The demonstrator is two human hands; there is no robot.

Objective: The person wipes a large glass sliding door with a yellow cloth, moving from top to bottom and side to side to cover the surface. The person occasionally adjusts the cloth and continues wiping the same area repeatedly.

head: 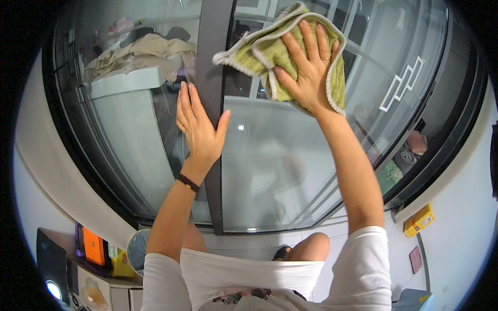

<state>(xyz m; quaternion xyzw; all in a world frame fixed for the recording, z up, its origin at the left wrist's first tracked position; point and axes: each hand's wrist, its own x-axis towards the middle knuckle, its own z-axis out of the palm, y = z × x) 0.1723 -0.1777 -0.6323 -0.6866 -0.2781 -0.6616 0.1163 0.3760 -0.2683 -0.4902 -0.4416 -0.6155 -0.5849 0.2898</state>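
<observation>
My right hand [309, 70] lies spread on a folded green cloth with white edging [280, 50], pressing it flat to the upper part of a sliding door's glass pane [264, 163]. A ring is on one of its fingers. My left hand [200, 124] rests with its fingers extended at the dark door frame [212, 77] and the glass beside it, holding nothing. A dark beaded bracelet [188, 182] circles the left wrist. The palm sides of both hands are hidden.
Behind the glass, beige cloths [148, 52] lie on a white appliance or cabinet [128, 83]. A cabinet [116, 282] with an orange box [94, 245] stands lower left. At right are a yellow box [419, 221] and, beyond the door's edge, piled fabrics [406, 157].
</observation>
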